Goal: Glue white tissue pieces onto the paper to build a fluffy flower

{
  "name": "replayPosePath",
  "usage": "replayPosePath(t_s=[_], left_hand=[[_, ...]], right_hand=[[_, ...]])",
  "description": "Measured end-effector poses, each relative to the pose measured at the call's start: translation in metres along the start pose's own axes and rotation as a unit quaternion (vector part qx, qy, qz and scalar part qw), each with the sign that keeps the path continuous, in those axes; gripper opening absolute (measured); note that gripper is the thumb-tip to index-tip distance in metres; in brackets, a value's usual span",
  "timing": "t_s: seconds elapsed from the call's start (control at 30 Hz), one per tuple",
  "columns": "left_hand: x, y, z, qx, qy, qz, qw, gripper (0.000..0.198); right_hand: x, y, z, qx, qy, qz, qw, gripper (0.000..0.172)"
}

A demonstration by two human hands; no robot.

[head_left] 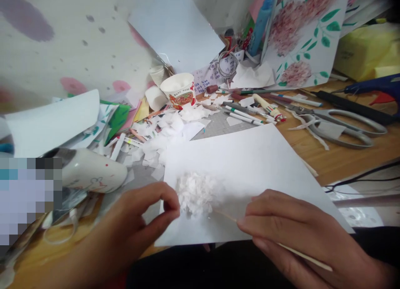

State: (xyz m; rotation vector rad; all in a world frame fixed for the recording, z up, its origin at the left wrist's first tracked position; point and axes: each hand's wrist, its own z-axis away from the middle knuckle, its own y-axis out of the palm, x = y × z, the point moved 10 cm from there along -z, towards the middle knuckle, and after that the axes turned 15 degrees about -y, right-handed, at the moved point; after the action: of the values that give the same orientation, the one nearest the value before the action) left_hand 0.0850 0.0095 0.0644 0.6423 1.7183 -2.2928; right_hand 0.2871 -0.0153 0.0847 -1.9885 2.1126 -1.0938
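Note:
My right hand (281,230) grips a thin wooden stick (304,257) between thumb and fingers. The stick's thin end points left, at the lower edge of a fluffy round clump of white paper bits (195,193). Whether the stick is fixed to that clump I cannot tell. At the clump's left side is my left hand (143,214), its thumb and forefinger pinched together. Anything between those fingertips is too small or hidden to make out. Beneath the clump lies a large white paper sheet (243,160), reaching the table's front edge.
Torn white paper scraps (153,147) are strewn behind the sheet, near a paper bowl (178,89). Big scissors (346,122) and several pens (243,116) lie at the right. On the left a white mug (93,170) rests on its side. A floral painting (300,39) stands behind.

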Motion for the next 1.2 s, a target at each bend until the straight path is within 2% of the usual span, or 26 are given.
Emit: replayPosePath(t_s=[0.07,0.17,0.3,0.43,0.57,0.7,0.77,0.9,1.0,1.1,1.2], left_hand=[[0.003,-0.001,-0.001,-0.008,0.0,-0.031,0.999,0.008],[0.014,0.012,0.001,0.022,-0.006,-0.081,0.996,0.014],[0.024,0.027,0.005,0.036,-0.018,-0.112,0.993,0.01],[0.01,0.028,0.003,0.054,0.003,-0.073,0.996,0.014],[-0.016,0.021,-0.005,0.098,-0.01,0.028,0.995,0.013],[-0.041,0.018,-0.028,0.086,-0.027,0.069,0.994,0.006],[-0.042,0.024,-0.041,0.083,-0.046,0.055,0.994,0.004],[-0.034,0.041,-0.057,0.105,-0.062,0.004,0.993,0.011],[-0.031,0.045,-0.059,0.111,-0.058,-0.012,0.992,0.013],[-0.03,0.046,-0.056,0.114,-0.049,-0.024,0.992,0.011],[-0.032,0.046,-0.054,0.105,-0.037,-0.04,0.993,0.009]], right_hand=[[0.001,0.0,-0.001,0.003,-0.005,0.001,1.0,0.024],[0.002,0.002,0.0,0.014,-0.012,-0.002,1.0,0.026],[0.002,0.005,0.0,0.027,-0.019,-0.007,0.999,0.029],[0.003,0.004,0.0,0.019,-0.02,-0.011,1.0,0.031],[0.006,0.0,0.001,0.008,-0.006,0.007,1.0,0.027],[0.005,-0.001,0.001,0.009,0.035,0.019,0.999,0.022],[0.004,0.0,0.001,0.008,0.05,0.016,0.999,0.021],[0.004,-0.002,0.003,0.01,0.052,0.023,0.998,0.018],[0.001,-0.007,0.009,0.013,0.059,0.024,0.998,0.02],[-0.01,-0.013,0.015,0.01,0.096,0.002,0.995,0.023],[-0.016,-0.012,0.012,0.008,0.105,-0.024,0.994,0.031]])
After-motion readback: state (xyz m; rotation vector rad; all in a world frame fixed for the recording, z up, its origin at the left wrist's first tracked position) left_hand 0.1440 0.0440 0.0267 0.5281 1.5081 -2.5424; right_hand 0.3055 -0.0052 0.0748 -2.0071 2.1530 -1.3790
